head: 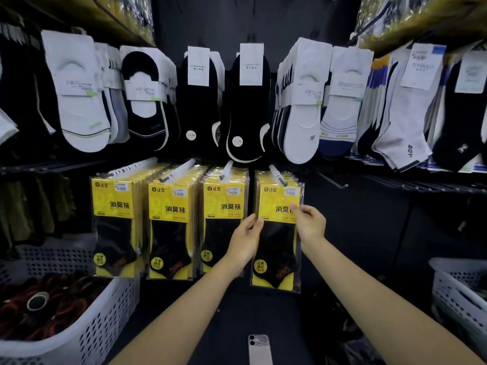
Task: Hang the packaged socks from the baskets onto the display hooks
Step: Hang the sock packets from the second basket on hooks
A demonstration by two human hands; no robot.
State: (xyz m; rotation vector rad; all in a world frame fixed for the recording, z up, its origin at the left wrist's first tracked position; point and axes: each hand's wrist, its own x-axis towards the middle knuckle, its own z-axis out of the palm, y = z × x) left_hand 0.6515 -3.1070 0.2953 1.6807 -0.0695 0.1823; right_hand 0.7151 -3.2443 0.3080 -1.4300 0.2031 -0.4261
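Note:
Yellow packs of black socks hang in several rows on white display hooks across the lower rail. The rightmost pack [276, 233] hangs at the front of its hook [278, 175]. My left hand [246, 238] grips that pack's left edge, thumb on the front. My right hand [309, 219] pinches its right edge near the yellow card. A white basket [87, 320] at the lower left holds dark and red packaged goods. Another white basket [458, 293] stands at the right edge.
Loose black and white socks with paper tags fill the upper hooks. A bare hook [333, 180] sticks out to the right of the yellow rows. A phone [259, 349] lies at the bottom centre. Dark shelving surrounds the display.

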